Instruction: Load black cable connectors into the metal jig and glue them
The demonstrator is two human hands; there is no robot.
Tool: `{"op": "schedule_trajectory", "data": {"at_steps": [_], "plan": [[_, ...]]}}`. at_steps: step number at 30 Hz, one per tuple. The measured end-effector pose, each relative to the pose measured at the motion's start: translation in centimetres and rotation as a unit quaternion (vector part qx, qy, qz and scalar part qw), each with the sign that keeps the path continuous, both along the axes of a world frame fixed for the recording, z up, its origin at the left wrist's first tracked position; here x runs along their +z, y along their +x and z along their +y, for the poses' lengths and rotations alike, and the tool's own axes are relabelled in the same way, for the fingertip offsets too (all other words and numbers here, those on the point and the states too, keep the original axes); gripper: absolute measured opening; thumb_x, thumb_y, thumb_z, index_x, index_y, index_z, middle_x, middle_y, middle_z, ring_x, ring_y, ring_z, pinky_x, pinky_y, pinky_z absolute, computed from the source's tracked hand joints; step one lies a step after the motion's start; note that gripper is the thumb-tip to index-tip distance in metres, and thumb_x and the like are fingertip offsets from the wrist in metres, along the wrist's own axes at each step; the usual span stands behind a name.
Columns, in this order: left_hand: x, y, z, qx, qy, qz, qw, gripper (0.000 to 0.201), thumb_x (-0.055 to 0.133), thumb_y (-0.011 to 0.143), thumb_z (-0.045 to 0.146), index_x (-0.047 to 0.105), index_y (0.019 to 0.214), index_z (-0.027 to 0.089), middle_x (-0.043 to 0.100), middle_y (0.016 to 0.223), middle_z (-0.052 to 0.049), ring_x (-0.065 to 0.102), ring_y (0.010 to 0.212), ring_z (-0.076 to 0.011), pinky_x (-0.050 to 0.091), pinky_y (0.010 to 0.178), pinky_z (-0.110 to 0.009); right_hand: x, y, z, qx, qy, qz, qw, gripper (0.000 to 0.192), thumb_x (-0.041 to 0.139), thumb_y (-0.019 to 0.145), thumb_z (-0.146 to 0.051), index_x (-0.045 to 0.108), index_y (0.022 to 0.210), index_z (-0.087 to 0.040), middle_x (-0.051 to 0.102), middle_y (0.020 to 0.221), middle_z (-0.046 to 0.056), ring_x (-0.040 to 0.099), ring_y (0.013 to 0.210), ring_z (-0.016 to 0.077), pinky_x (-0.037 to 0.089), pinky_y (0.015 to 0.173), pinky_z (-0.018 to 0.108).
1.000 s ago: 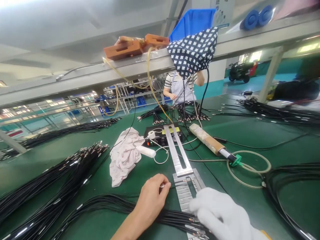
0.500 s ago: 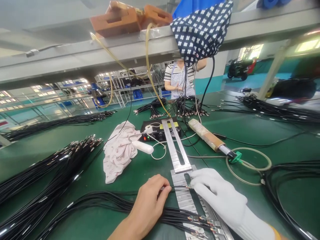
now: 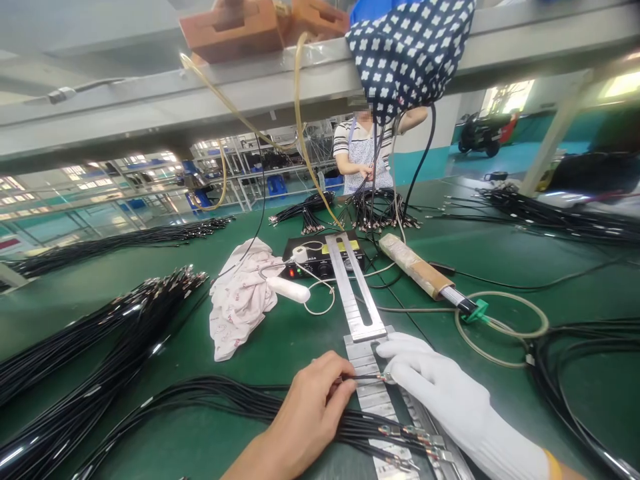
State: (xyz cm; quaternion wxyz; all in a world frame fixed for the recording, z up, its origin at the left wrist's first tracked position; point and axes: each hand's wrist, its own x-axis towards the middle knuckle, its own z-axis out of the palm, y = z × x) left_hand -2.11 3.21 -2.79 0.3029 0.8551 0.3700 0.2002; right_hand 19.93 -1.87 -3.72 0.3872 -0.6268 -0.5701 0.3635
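Observation:
My bare left hand [image 3: 320, 407] pinches a thin black cable [image 3: 367, 377] between thumb and forefinger, above a slotted metal plate [image 3: 367, 399]. At the cable's tip is a small metal connector [image 3: 386, 377], with my white-gloved right hand [image 3: 440, 393] closed on it. The right fingertips partly cover the connector. Beneath and beside my left hand runs a bundle of black cables [image 3: 225, 393], its metal-tipped ends [image 3: 415, 440] lying across the plate and a metal rail. Past the fingers, a long slotted metal bar [image 3: 367, 320] leans up onto a black control box [image 3: 320, 262].
A crumpled pale cloth [image 3: 243, 300] and a white cylindrical piece [image 3: 289, 289] lie left of the bar. To its right are a taped syringe-like dispenser [image 3: 425, 270] and a coiled hose [image 3: 463, 343]. More cable bundles [image 3: 125, 333] lie left. A co-worker [image 3: 363, 153] stands across the green table.
My left hand has shifted slightly right along the cable, closer to my right hand. The co-worker's lower hand has moved. The whole view has shifted a little.

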Motion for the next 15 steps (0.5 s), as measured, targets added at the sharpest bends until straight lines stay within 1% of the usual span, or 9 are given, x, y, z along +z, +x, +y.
{"op": "schedule_trajectory", "data": {"at_steps": [4,9,12,15], "plan": [[-0.2,0.4,-0.4,0.003,0.017,-0.017,1.0,0.013,0.047,0.1,0.023,0.061,0.099,0.024,0.061,0.089,0.0,0.055,0.077,-0.0156,0.04,0.071,-0.026,0.2,-0.1,0.0,0.004,0.01,0.011,1.0,0.033,0.05,0.082,-0.044,0.076,0.075,-0.024,0.07,0.126,0.008,0.059,0.125,0.0284,0.044,0.111,0.041],[-0.3,0.6,-0.5,0.007,0.041,-0.024,0.999,0.016,0.046,0.101,0.023,0.061,0.095,0.023,0.063,0.087,0.0,0.056,0.076,-0.0161,0.042,0.072,-0.026,0.0,-0.3,0.1,-0.008,0.017,0.018,1.0,0.033,0.053,0.08,-0.046,0.072,0.065,-0.024,0.073,0.12,0.01,0.06,0.123,0.0279,0.045,0.111,0.041],[-0.1,0.5,-0.4,0.011,0.056,0.001,0.998,0.016,0.046,0.1,0.021,0.061,0.095,0.022,0.064,0.087,-0.001,0.058,0.076,-0.0169,0.043,0.072,-0.027,-0.4,-0.3,0.1,-0.009,0.039,0.017,0.999,0.032,0.053,0.082,-0.043,0.072,0.066,-0.024,0.073,0.12,0.008,0.058,0.125,0.0263,0.043,0.112,0.04],[0.9,0.4,-0.1,0.015,0.048,0.058,0.997,0.014,0.049,0.098,0.017,0.061,0.092,0.022,0.066,0.088,0.0,0.061,0.079,-0.0178,0.043,0.074,-0.027,-0.7,-0.4,0.0,-0.011,0.055,-0.002,0.998,0.032,0.052,0.084,-0.041,0.072,0.065,-0.025,0.073,0.12,0.007,0.06,0.123,0.025,0.044,0.111,0.039]]}}
